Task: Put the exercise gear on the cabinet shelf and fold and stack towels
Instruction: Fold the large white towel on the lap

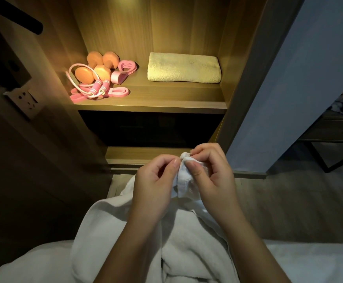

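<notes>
Head view: both hands pinch a corner of the white towel (172, 231) near the camera, left hand (156, 176) and right hand (209, 168) touching it together. On the lit shelf (150, 99) far off, dumbbells (97, 67), jump rope (93, 86) and bands (117, 91) lie left; a folded towel (184, 67) lies right.

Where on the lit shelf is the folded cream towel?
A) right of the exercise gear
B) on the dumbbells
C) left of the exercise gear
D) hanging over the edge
A: the folded cream terry towel lies flat on the lit wooden shelf, right of and apart from the pink and orange exercise gear.
</notes>
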Motion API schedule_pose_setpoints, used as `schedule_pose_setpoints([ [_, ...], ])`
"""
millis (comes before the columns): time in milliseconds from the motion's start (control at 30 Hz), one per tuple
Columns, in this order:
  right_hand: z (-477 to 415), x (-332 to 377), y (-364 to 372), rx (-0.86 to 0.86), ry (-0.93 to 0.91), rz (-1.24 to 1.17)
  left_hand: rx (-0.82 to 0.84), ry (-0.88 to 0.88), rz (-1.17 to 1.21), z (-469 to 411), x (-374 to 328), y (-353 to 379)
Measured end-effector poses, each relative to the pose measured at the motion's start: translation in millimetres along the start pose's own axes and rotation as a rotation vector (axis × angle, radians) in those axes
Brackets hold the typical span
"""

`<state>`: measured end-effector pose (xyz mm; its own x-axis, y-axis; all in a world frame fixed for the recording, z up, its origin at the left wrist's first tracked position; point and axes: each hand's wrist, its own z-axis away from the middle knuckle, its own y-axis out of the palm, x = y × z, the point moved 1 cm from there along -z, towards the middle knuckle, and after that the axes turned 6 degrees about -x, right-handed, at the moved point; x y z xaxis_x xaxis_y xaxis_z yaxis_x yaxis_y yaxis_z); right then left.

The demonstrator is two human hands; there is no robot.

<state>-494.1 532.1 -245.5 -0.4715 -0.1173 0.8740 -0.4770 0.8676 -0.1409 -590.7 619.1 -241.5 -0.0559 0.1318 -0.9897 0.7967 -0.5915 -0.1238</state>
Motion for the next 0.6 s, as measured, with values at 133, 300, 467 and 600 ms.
schedule_pose_setpoints([
  [133,5.6,-2.1,2.7,-0.04,0.054,-0.114,-0.003,0.053,-0.005,0.3,0.8,3.8],
  [300,6.6,-7.8,-1.4,-0.068,0.167,-0.222,0.048,0.143,-0.071,-0.9,1.9,4.2],
  [467,-2.5,-17.3,-11.6,-0.091,0.14,-0.095,0.108,0.213,-0.306,1.9,11.1,3.3],
  [600,-6.1,-21.0,-11.8,-0.077,0.138,-0.105,0.086,0.159,-0.437,1.2,12.9,6.6],
])
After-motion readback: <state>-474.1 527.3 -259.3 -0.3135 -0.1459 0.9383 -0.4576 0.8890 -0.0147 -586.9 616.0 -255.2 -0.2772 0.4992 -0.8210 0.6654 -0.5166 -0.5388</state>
